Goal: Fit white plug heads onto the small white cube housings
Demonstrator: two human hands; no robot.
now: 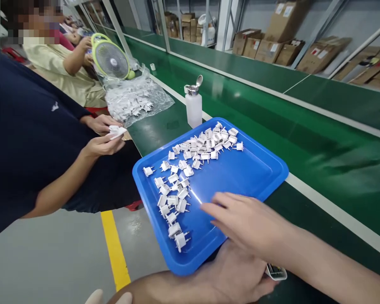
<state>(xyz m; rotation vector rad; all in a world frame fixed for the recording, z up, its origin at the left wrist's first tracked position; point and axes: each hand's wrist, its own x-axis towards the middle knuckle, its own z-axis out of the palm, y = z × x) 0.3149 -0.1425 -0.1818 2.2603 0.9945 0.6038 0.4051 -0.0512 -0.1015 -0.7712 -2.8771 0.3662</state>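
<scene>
Bottom right, your left hand [240, 272] holds a white case [278, 274]; your right hand [245, 216], fingers apart, is over the blue tray [220, 177]. A bottle [194, 109] stands on the green desk [150, 135], boxes [269, 50] upper right.

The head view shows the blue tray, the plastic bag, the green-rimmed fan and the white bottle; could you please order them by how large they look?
1. Blue tray
2. Plastic bag
3. Green-rimmed fan
4. White bottle
The fan sits farthest back, so true sizes may differ.

White plugs [188, 171] in blue tray [231, 175]
</scene>
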